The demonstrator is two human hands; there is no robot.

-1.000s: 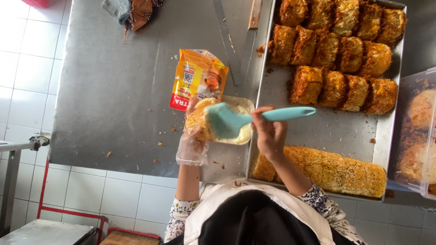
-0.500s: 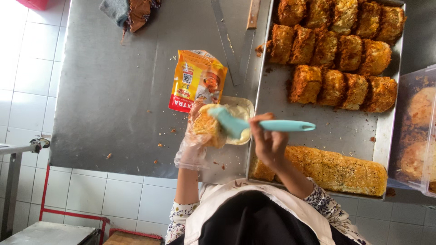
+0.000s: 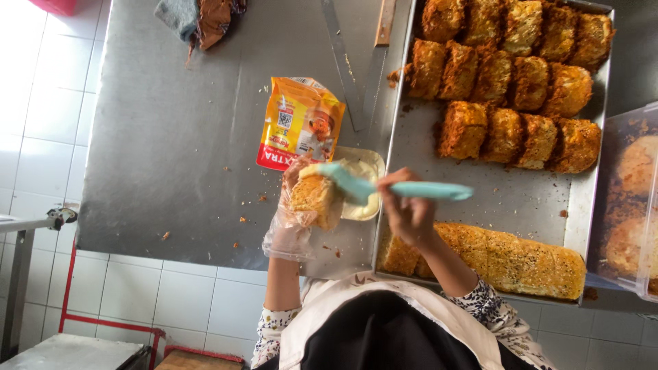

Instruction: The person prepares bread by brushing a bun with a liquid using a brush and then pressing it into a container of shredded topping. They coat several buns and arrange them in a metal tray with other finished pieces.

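Fingers of the left hand (image 3: 296,205), covered by a thin clear plastic glove, curl around a bread piece (image 3: 312,199) and grip it from below. Fingers of the right hand (image 3: 406,212), bare, close around the handle of a spatula (image 3: 397,188). This spatula is smooth, pale teal, with a flat flexible blade; the blade tip rests on top of the bread piece. That bread piece is a short block, golden brown, with a coarse crumbed crust, held above the steel table (image 3: 171,151), just beside a shallow tub (image 3: 367,168) of pale cream. An orange foil pouch (image 3: 298,123) lies next to the tub. A metal tray (image 3: 507,199) carries browned crumbed rolls (image 3: 510,82) and one long seeded loaf (image 3: 507,257).
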